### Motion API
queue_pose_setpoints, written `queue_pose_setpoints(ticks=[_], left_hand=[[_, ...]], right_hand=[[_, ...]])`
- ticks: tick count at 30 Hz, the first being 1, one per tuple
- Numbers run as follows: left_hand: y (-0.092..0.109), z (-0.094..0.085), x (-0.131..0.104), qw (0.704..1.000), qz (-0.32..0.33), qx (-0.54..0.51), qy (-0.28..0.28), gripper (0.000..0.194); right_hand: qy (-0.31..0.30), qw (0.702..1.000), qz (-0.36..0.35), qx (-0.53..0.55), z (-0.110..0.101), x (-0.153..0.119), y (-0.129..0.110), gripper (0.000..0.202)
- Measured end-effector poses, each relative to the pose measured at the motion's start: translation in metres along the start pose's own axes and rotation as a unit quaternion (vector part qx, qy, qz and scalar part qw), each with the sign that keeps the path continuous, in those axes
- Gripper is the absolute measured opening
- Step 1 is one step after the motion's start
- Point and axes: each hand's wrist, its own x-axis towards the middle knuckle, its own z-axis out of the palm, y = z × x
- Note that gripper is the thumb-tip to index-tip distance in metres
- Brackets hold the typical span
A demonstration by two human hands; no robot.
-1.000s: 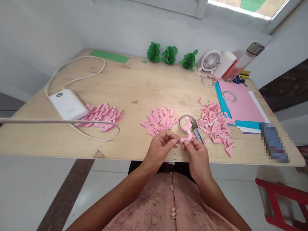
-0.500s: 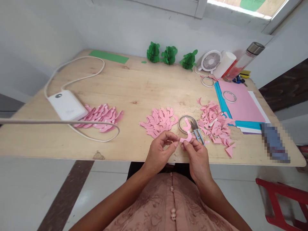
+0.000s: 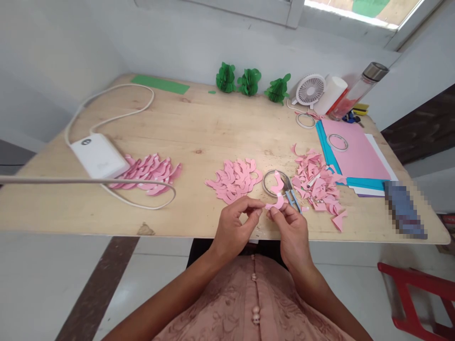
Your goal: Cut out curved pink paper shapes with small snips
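Head view: the pink paper strip (image 3: pixel 278 202) is lying in front of the person, just above the near edge of the table (image 3: pixel 199 128). It is curving like an S. Its long axis is running mostly away from the body, upper end pointing at the far side, lower end hooking toward the left hand (image 3: pixel 239 226). A white patch is showing near mid-length.

Right hand (image 3: pixel 292 228) is pinching the lower curve between thumb and fingers, closed on the paper. Left hand is holding thumb and index bowed apart, tips beside the lower end; can't tell if they are gripping it.

Right fingers are hiding part of the lower curve. Strip is overlapping the tape ring (image 3: pixel 265 188); the blue-handled snips (image 3: pixel 293 201) are sitting partly behind the right fingers. White power bank (image 3: pixel 101 156) is covering part of the left pink pile (image 3: pixel 156 173). Pixelation is masking a blue object (image 3: pixel 405 208) at right.
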Motion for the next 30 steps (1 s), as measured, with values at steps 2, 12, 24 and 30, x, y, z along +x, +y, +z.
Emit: queue_pose_setpoints(ticks=[2,12,24,30], left_hand=[[0.002,0.001,0.001,0.999,0.022,0.029,-0.003,0.01],[-0.001,0.006,0.004,0.986,0.099,0.132,0.017,0.009],[-0.011,0.006,0.004,0.943,0.239,0.229,0.009,0.009],[-0.007,0.003,0.004,0.974,0.159,0.161,0.015,0.008]], right_hand=[[-0.01,1.0,-0.007,0.003,0.0,0.0,-0.001,0.013],[-0.037,0.999,-0.015,0.008,0.002,0.0,-0.003,0.014],[-0.016,0.999,-0.003,0.036,0.003,0.003,-0.003,0.02],[-0.026,0.998,0.024,0.047,0.002,0.003,0.001,0.016]])
